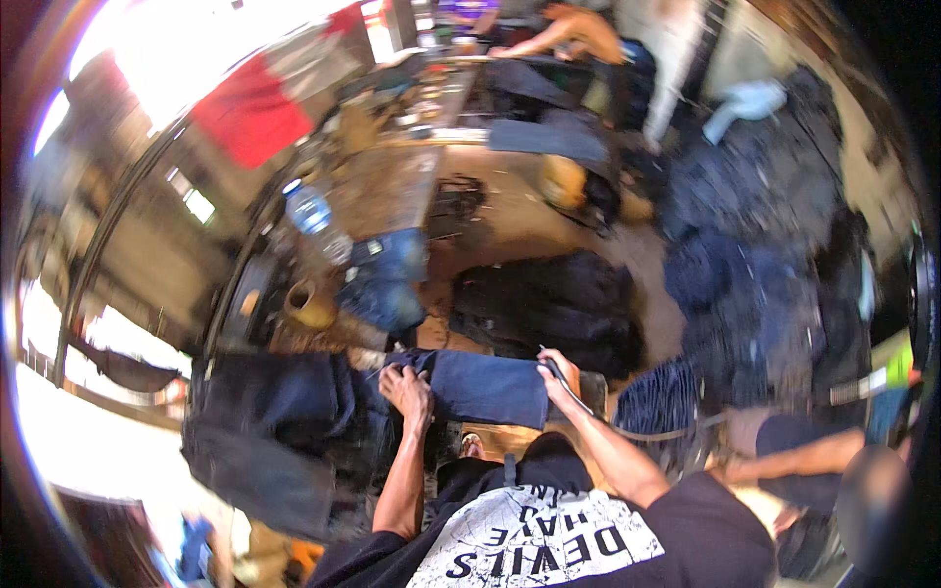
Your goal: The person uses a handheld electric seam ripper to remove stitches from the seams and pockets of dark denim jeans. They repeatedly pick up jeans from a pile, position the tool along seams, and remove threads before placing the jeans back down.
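Note:
A dark blue denim trouser leg lies stretched across a narrow support in front of me. My left hand is closed on the cloth at its left end, fingers bent. At the right end, by the leg's edge, my right hand grips a thin, dark, pen-like tool whose tip points up. A dark cord or hose runs from it along my wrist. The rest of the dark garment spreads out to the left of my left hand. Motion blur hides the fine detail.
Beyond the leg lies a dark cloth pile. A bottle, a tan pot and blue jeans sit on the left table. Dark garments heap at right. A person is close on my right; another works far ahead.

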A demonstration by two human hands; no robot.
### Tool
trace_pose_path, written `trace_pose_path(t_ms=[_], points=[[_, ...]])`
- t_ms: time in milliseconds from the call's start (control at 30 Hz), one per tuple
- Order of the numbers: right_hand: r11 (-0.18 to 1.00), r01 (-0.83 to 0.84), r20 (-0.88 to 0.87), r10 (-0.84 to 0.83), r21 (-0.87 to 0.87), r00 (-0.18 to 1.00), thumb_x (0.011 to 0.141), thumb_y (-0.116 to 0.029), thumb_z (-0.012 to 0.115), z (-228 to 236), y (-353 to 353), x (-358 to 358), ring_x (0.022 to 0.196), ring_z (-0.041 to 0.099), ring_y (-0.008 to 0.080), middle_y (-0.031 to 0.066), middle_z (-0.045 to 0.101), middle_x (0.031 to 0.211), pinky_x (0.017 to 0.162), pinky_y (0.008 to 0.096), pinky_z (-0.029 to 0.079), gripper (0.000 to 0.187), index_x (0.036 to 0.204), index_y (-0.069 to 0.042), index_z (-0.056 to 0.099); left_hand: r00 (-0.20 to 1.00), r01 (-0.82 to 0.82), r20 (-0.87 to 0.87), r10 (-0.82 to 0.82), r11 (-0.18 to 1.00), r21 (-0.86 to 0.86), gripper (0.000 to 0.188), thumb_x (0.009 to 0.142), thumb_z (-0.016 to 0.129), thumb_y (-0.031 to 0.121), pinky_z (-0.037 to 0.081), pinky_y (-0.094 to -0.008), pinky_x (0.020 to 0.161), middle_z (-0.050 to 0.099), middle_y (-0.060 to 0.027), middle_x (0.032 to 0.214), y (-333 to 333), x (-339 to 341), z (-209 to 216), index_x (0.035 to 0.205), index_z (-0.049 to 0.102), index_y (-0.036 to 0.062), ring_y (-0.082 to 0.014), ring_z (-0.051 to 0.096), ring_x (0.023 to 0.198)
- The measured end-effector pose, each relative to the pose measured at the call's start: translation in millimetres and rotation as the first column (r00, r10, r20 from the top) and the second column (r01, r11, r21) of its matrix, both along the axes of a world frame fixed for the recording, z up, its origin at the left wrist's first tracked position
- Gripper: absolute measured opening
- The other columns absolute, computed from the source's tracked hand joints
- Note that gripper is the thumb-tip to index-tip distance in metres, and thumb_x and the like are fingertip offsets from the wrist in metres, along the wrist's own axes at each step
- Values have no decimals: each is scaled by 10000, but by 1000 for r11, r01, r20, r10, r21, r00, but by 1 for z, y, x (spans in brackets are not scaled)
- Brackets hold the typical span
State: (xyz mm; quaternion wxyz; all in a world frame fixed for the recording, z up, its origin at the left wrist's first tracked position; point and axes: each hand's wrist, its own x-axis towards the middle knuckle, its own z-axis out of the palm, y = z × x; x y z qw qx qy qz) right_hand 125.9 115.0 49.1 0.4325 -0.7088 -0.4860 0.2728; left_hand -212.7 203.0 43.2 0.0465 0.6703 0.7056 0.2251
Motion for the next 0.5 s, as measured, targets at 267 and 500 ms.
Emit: trace_pose_path(t_ms=[267, 500], points=[[896, 366, 232, -423, 250, 876, 845, 83, 617, 0, -93, 117, 907, 694, 353, 161, 683, 940, 840, 440, 553, 225, 1014, -59, 660, 695, 701, 192, -692, 713, 34, 354, 854, 875, 409, 391, -561, 1119, 603, -180, 1436, -106, 89, 35, 844, 753, 77, -407, 499, 1374], [836, 370, 221, -482, 405, 848, 951, 4, 653, 17, -164, 168, 1018, 727, 391, 181, 730, 1063, 914, 409, 576, 150, 1089, -38, 696, 905, 421, -22, -426, 901, -106, 792, 851, 863, 531, 424, -641, 1072, 500, -337, 1454, -69, 172, 2, 1321, 569, -34, -521, 470, 1340]])
